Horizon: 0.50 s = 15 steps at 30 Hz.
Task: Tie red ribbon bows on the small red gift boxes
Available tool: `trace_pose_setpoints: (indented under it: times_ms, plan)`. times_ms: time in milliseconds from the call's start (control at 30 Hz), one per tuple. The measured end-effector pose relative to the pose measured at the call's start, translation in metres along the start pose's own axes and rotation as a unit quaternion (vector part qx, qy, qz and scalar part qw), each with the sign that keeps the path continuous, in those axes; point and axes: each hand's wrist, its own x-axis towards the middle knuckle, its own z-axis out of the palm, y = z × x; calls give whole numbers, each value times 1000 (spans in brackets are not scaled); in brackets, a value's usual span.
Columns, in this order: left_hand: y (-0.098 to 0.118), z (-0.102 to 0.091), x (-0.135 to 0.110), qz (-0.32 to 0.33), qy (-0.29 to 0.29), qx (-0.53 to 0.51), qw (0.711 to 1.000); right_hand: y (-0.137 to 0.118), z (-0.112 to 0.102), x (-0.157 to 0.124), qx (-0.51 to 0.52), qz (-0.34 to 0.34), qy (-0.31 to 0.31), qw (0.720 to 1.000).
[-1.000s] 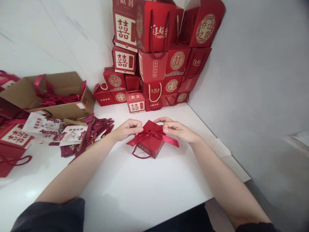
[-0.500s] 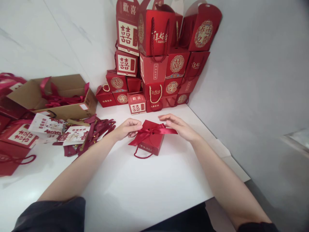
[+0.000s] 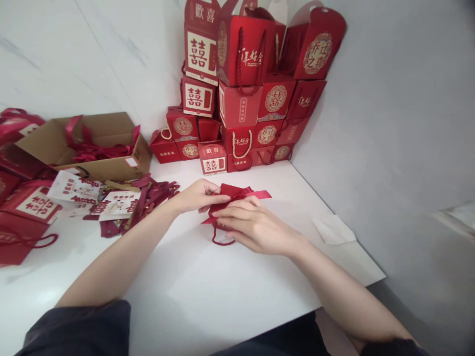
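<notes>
A small red gift box [image 3: 230, 189] lies on the white table in front of me, partly covered by my hands. A shiny red ribbon [image 3: 262, 195] is tied around it, one end sticking out to the right. At the box's left side, my left hand [image 3: 200, 195] is closed on the ribbon, thumb on top. My right hand [image 3: 256, 225] reaches over the front of the box, its fingers bent across the ribbon near the knot, which they hide. A dark red cord handle [image 3: 222, 242] loops out at the near side.
Stacked red gift boxes [image 3: 241, 106] stand against the back wall. At left are a cardboard carton [image 3: 100, 170] with red ribbons, a pile of dark red strips [image 3: 148, 207], printed cards [image 3: 120, 203] and more red boxes [image 3: 22, 237]. A white sheet [image 3: 334, 230] lies by the right wall.
My right hand has moved left from beside the ribbon's right end onto the front of the box. My left hand has shifted slightly right, its thumb now over the box top.
</notes>
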Motion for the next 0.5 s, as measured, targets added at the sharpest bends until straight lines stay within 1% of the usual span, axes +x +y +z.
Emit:
trace_pose_setpoints:
  times_ms: [67,133,200,267,333,367,400,433,467,500]
  plan:
    - [2,4,1,9,50,48,998,2,-8,-3,44,6,3,999]
    - [4,7,1,14,79,78,994,3,-16,-5,99,10,-8,995]
    - [4,9,1,10,86,88,992,4,-21,-7,155,20,-36,987]
    - [5,10,1,6,91,90,992,6,-25,-9,210,27,-82,974]
    - [5,9,-1,2,90,83,992,8,-30,-13,275,26,-153,949]
    - [6,8,-1,-1,79,71,994,10,-34,-15,307,31,-178,934]
    - [7,7,-2,-5,59,55,997,13,-37,-18,333,50,-178,925]
    - [8,6,-3,-9,33,35,999,17,-41,-20,344,87,-144,924]
    - [10,4,-4,-13,6,16,1000,21,-43,-22,332,139,-76,930]
    - [11,4,-5,-16,-14,5,1000,26,-44,-24,293,198,8,935]
